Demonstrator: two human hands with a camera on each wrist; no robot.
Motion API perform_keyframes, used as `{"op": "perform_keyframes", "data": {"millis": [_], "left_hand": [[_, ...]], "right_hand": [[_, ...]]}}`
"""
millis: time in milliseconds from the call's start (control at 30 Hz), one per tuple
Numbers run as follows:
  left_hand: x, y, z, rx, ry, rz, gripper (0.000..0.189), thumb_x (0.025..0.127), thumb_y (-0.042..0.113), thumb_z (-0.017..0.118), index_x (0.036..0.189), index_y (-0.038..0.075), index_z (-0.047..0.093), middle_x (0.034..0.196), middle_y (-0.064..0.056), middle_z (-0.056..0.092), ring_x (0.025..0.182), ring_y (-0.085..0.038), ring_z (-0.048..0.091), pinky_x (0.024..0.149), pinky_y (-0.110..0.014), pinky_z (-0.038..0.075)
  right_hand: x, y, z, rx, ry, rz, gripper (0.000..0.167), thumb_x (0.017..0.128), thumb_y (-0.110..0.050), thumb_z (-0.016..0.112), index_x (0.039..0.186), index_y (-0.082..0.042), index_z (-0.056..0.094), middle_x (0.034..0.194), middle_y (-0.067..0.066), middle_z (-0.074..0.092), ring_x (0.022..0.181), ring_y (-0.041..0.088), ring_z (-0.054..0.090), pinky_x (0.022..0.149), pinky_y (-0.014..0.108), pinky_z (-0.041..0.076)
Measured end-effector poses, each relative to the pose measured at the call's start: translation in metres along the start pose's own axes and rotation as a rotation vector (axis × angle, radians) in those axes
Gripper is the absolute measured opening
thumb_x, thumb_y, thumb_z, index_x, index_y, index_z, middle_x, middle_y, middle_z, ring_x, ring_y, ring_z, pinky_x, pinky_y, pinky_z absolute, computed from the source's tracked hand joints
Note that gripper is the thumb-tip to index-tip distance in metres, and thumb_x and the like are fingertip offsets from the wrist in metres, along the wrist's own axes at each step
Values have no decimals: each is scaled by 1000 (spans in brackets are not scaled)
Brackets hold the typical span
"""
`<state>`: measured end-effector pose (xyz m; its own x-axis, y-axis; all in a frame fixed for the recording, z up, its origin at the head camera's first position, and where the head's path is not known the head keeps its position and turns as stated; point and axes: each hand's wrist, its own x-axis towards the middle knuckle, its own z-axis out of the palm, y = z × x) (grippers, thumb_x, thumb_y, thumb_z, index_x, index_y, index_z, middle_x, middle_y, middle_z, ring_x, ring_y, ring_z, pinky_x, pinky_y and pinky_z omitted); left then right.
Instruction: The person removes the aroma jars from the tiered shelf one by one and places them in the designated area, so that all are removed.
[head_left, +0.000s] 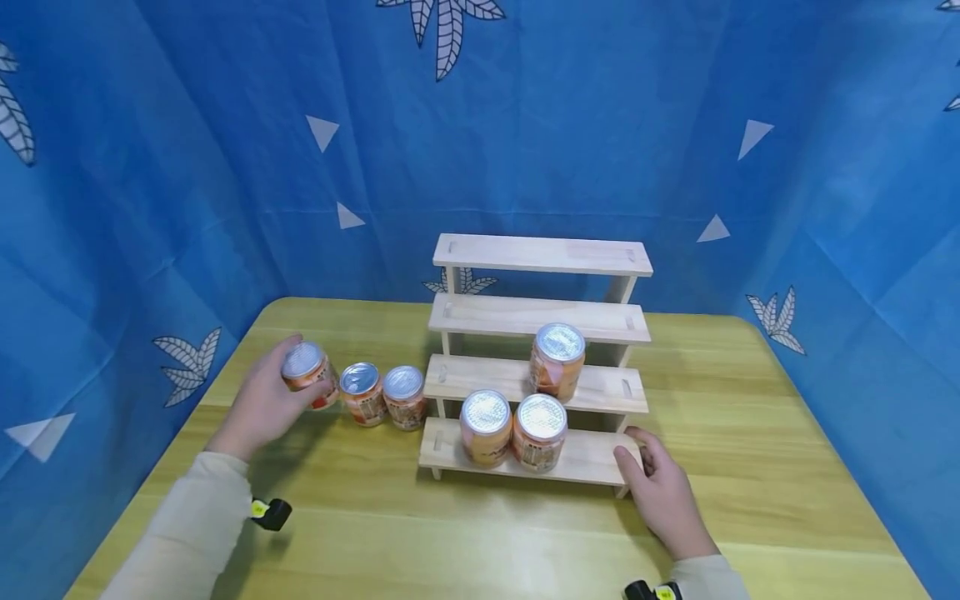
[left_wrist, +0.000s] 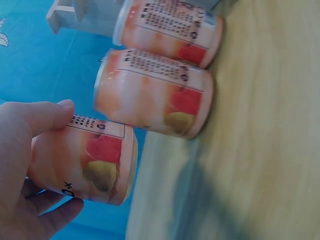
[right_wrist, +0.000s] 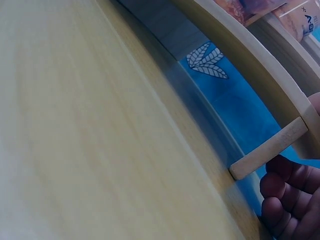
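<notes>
My left hand (head_left: 266, 400) grips an orange-labelled can (left_wrist: 82, 162) with a silvery lid, thumb on one side and fingers on the other. Its base is off the table in the left wrist view. Two similar cans, one nearer (head_left: 363, 400) and one farther right (head_left: 405, 404), stand upright beside it. My right hand (head_left: 663, 492) grips the right end of the lowest step of a wooden stepped display rack (head_left: 592, 457), thumb on top and curled fingers (right_wrist: 274, 186) below. Two cans (head_left: 486, 437) stand side by side on that step, and another can (head_left: 557, 375) stands on the step above.
The rack's upper two steps (head_left: 540, 252) carry no cans. Everything stands on a wood-grain table (head_left: 420, 550). A blue curtain (head_left: 570, 150) with leaf and triangle prints hangs behind and at both sides.
</notes>
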<state>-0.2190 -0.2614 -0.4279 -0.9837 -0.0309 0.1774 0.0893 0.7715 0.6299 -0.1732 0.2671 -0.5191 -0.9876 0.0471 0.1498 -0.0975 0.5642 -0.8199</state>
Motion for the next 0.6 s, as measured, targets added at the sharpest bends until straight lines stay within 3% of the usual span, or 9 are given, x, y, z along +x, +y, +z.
{"op": "perform_keyframes", "data": {"millis": [200,600], "left_hand": [[2,-8,12,-5,-23,1,89,91,31,77,156,-3,26,138,-32,47,119,-46,52,93,-62,48],[-3,-16,23,-2,-75,-30,90,89,22,78,156,-6,24,147,-34,40,126,-49,46,100,-63,42]], "right_hand": [[1,0,0,-9,0,-4,42,104,-34,57,136,-7,57,69,-1,33,53,8,32,48,28,34],[1,0,1,-12,14,-7,39,104,-32,59,134,-9,58,70,-2,33,53,8,32,47,28,33]]}}
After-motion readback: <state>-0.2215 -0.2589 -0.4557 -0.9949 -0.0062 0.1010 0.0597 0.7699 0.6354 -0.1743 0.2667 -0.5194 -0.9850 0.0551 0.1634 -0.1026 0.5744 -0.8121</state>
